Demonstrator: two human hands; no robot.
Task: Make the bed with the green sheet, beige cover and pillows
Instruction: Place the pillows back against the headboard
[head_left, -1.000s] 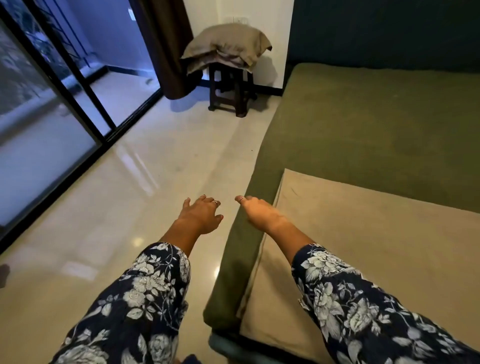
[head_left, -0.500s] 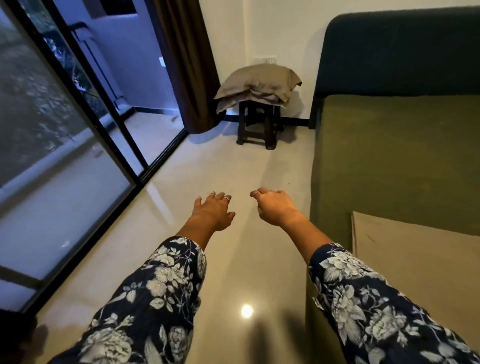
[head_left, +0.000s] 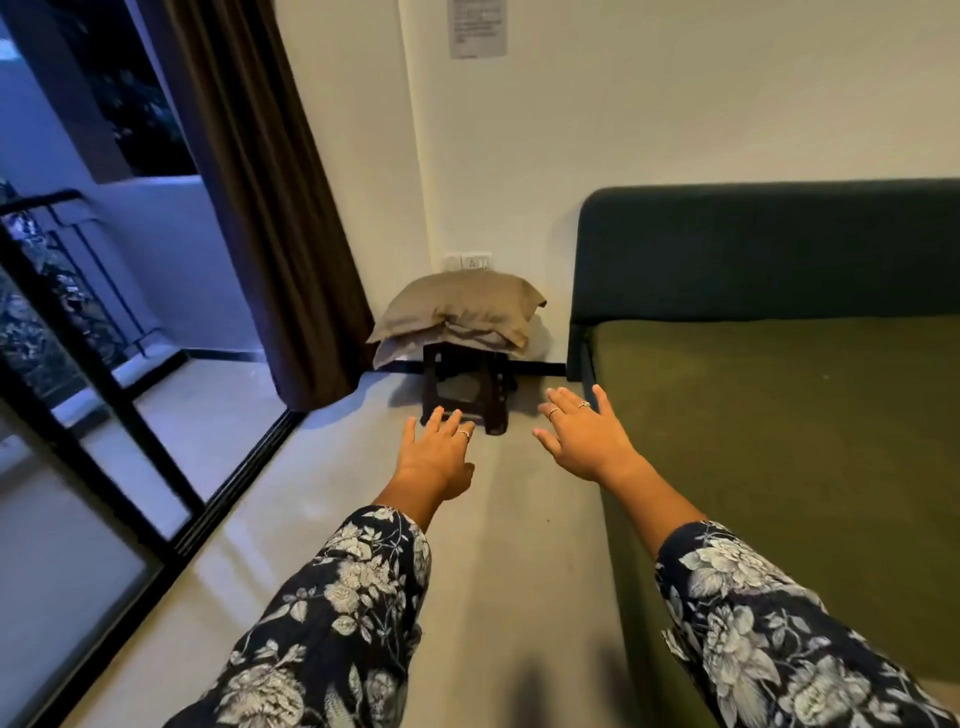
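Two beige pillows lie stacked on a small dark stool in the corner beside the bed's head. The green sheet covers the mattress on the right, smooth and flat. My left hand is stretched forward over the floor, fingers spread and empty, pointing at the stool. My right hand reaches forward too, fingers straight and empty, just left of the bed's edge. Both hands are still short of the pillows. The beige cover is out of view.
A dark headboard stands against the white wall. A brown curtain hangs left of the stool, next to a glass sliding door with a black frame. Pale shiny floor runs between door and bed.
I have moved along the bed towards its head; the stool and pillows are now closer. The beige cover has dropped out of view. Both hands have opened and reach further forward.
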